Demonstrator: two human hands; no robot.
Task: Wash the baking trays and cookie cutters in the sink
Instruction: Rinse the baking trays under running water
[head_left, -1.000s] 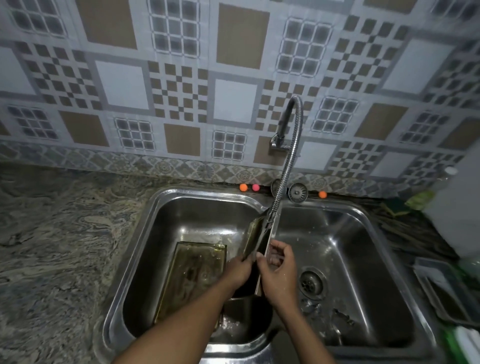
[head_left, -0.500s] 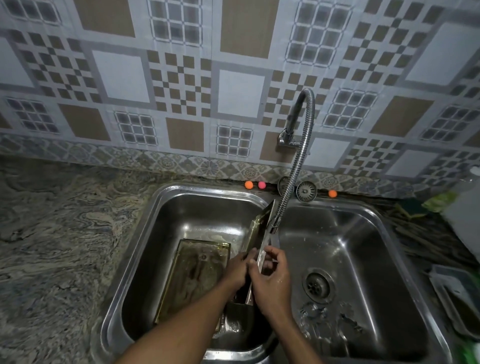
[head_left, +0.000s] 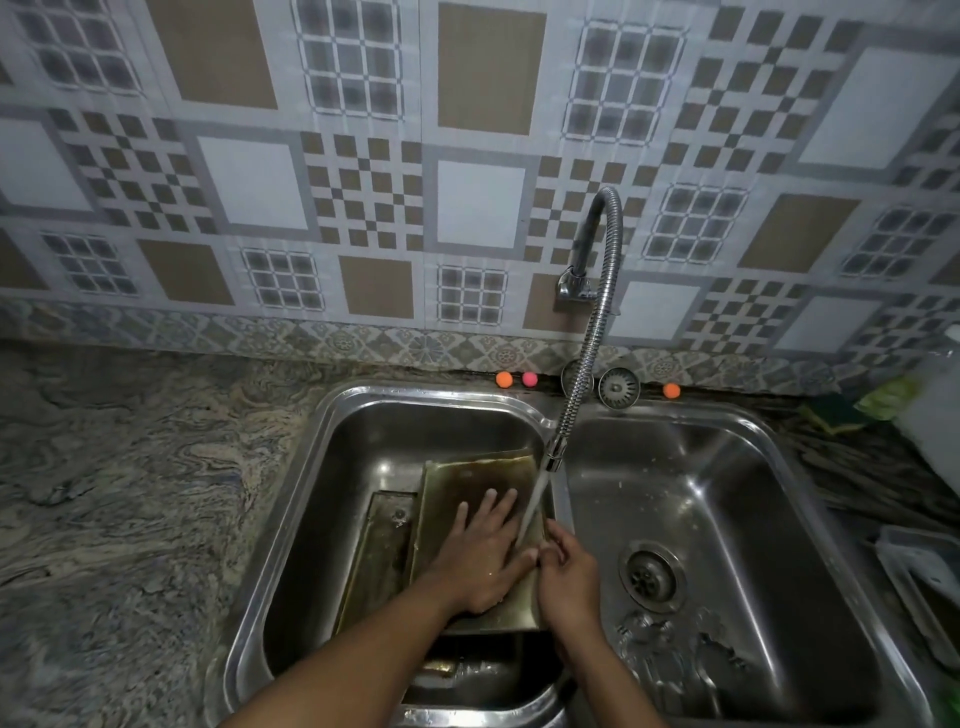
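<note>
A greasy rectangular baking tray (head_left: 467, 483) lies tilted over the left basin of the steel double sink (head_left: 332, 415), its face turned up towards me. My left hand (head_left: 480, 551) presses flat on the tray's face with fingers spread. My right hand (head_left: 569, 577) grips the tray's right edge. Water runs from the flexible tap (head_left: 587, 364) onto that edge between my hands. A second tray (head_left: 379, 551) lies lower in the left basin, partly hidden under the first. Clear cookie cutters (head_left: 670, 660) lie in the right basin near its drain (head_left: 649, 577).
Marbled stone counter (head_left: 130, 519) runs left of the sink. Small orange and pink balls (head_left: 514, 379) and a sink strainer (head_left: 618, 387) sit along the back ledge. A grey tray (head_left: 919, 587) and a white container (head_left: 935, 415) stand at the right.
The tray stood on edge between my hands before; now it is laid over with its face up, my left hand flat on it. The view moved closer.
</note>
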